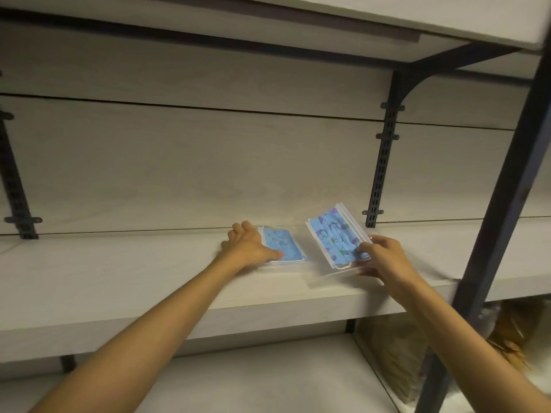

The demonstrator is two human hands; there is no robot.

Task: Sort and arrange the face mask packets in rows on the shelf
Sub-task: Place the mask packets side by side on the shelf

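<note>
A clear packet of blue patterned face masks lies flat on the pale wooden shelf, close to the back wall. My left hand rests on its left side, thumb pressing on the packet's near edge. A stack of similar blue mask packets is tilted up just to the right. My right hand grips that stack at its near right corner, thumb on top and fingers underneath.
A dark metal upright runs down the right side. A slotted bracket rail is on the back wall behind the stack, another rail at far left. Another shelf board hangs overhead. Brown packaged goods sit on the lower shelf.
</note>
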